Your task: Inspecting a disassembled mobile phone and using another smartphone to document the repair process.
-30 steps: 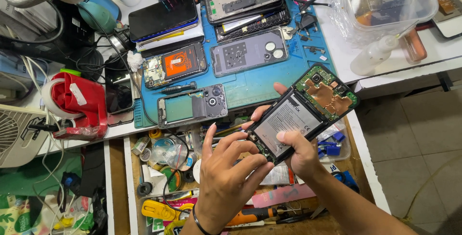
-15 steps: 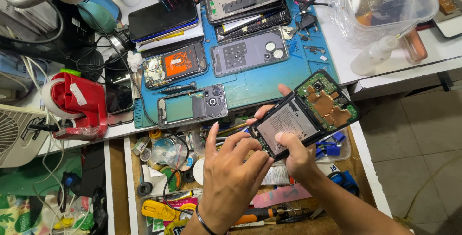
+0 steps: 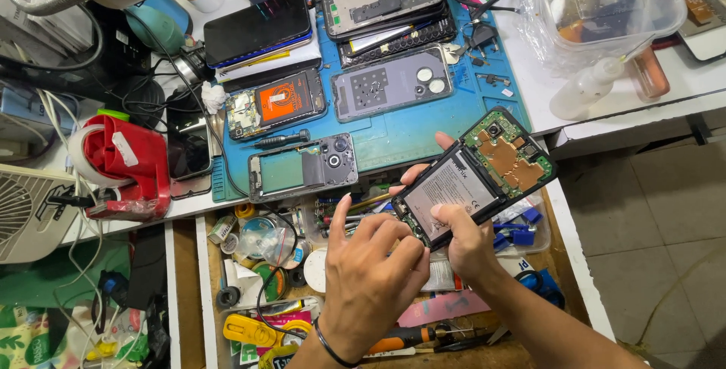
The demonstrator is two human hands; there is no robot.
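Note:
My right hand [image 3: 461,240] grips an opened smartphone [image 3: 476,176] with its back cover off, showing a dark battery and a green board with copper shielding. The phone is held tilted above the open drawer [image 3: 200,293], its camera end pointing up and right. My left hand [image 3: 370,274] is beside the phone's lower end, fingertips touching its bottom edge near the battery. A dark band circles my left wrist.
A blue work mat [image 3: 401,138] holds several dismantled phones, a back frame [image 3: 302,166] and a screwdriver [image 3: 280,141]. The open drawer is full of tape rolls, tools and parts. A red device [image 3: 125,165] sits left; a clear plastic container [image 3: 605,6] and a bottle [image 3: 586,89] sit right.
The phone has tilted a little flatter and lower. My left hand's fingers have moved closer in on the phone's lower end.

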